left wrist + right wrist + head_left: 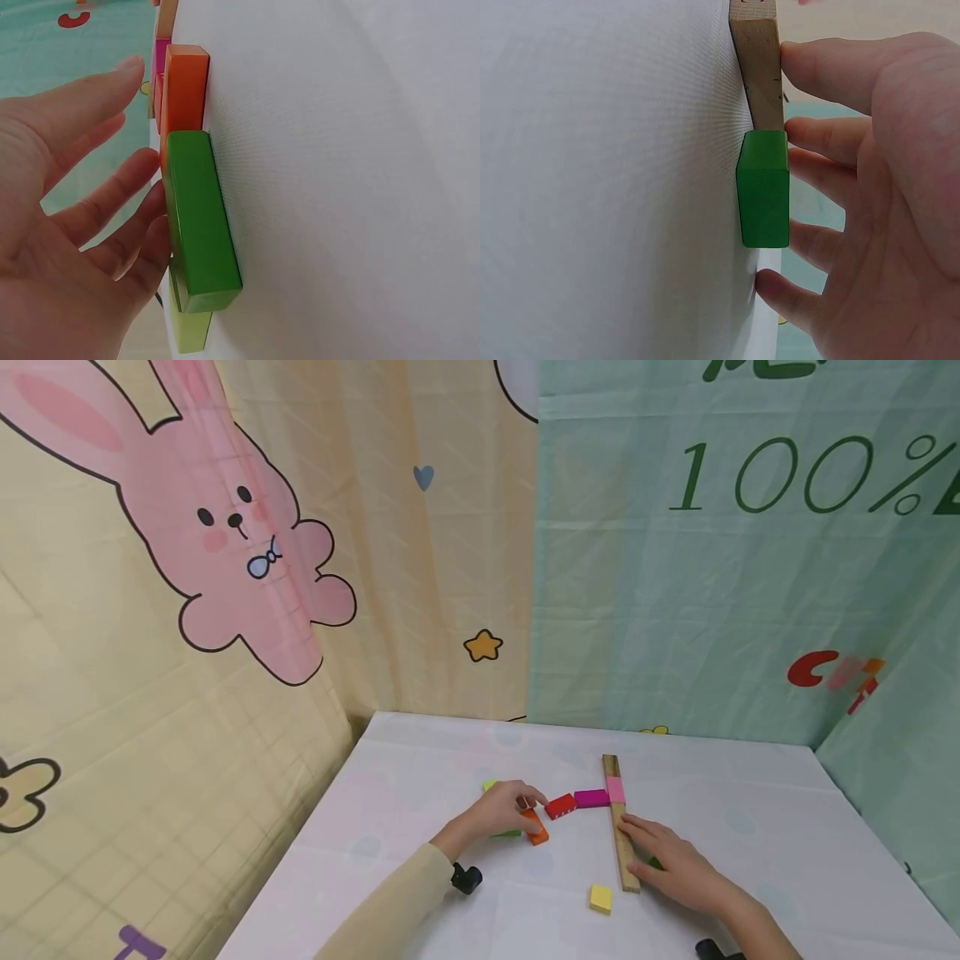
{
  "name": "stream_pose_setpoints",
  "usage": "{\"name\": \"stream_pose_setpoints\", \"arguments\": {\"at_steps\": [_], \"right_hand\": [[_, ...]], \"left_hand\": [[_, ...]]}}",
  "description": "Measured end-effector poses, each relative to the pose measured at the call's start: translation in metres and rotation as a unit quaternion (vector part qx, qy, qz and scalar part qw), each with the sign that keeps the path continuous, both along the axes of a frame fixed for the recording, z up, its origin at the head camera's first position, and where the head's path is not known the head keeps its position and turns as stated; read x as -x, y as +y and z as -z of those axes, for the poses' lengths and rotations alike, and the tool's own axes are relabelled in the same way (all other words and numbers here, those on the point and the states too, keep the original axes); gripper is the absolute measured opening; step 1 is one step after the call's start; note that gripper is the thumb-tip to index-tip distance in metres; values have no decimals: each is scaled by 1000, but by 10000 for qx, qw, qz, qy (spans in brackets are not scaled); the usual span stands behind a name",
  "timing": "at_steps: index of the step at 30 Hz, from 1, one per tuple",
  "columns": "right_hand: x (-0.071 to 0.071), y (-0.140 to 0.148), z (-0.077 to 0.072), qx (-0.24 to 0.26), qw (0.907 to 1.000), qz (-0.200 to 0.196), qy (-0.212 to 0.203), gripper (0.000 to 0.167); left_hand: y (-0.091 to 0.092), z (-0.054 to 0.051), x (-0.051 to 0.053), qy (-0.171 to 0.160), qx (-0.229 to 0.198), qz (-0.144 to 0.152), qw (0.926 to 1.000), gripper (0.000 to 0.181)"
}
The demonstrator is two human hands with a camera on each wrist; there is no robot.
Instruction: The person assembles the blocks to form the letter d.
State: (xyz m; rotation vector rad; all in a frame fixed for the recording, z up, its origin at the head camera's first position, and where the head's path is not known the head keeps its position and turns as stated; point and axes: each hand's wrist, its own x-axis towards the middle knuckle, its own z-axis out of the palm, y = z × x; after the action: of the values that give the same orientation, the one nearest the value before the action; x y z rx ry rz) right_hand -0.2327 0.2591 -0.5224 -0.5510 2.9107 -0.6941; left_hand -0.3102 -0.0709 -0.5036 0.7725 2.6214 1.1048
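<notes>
In the head view my left hand is over an orange block, fingers slightly bent; in the left wrist view its fingers touch the row beside the orange block and a green block. A red block and a magenta block run from there to a pink block at a long wooden strip. My right hand rests with thumb and fingertips on the strip, fingers spread. Beneath it is another green block, beside the strip.
A yellow block lies in front, left of the strip's near end. A light green block shows behind my left hand, partly hidden. The white table stands before printed curtains. A black wrist device is at my left wrist.
</notes>
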Motion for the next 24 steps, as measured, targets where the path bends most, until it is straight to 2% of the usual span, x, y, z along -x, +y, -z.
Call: {"name": "stream_pose_setpoints", "arguments": {"at_steps": [8,15,24], "right_hand": [[-1,0,-1,5,10000,-39,30,72],[-1,0,-2,38,10000,-50,69,71],[-2,0,-3,59,9999,-81,66,71]], "left_hand": [[-2,4,1,-47,-61,110,9999,31],[-3,7,0,94,4,195,9998,31],[-2,9,-1,108,287,66,9995,44]]}}
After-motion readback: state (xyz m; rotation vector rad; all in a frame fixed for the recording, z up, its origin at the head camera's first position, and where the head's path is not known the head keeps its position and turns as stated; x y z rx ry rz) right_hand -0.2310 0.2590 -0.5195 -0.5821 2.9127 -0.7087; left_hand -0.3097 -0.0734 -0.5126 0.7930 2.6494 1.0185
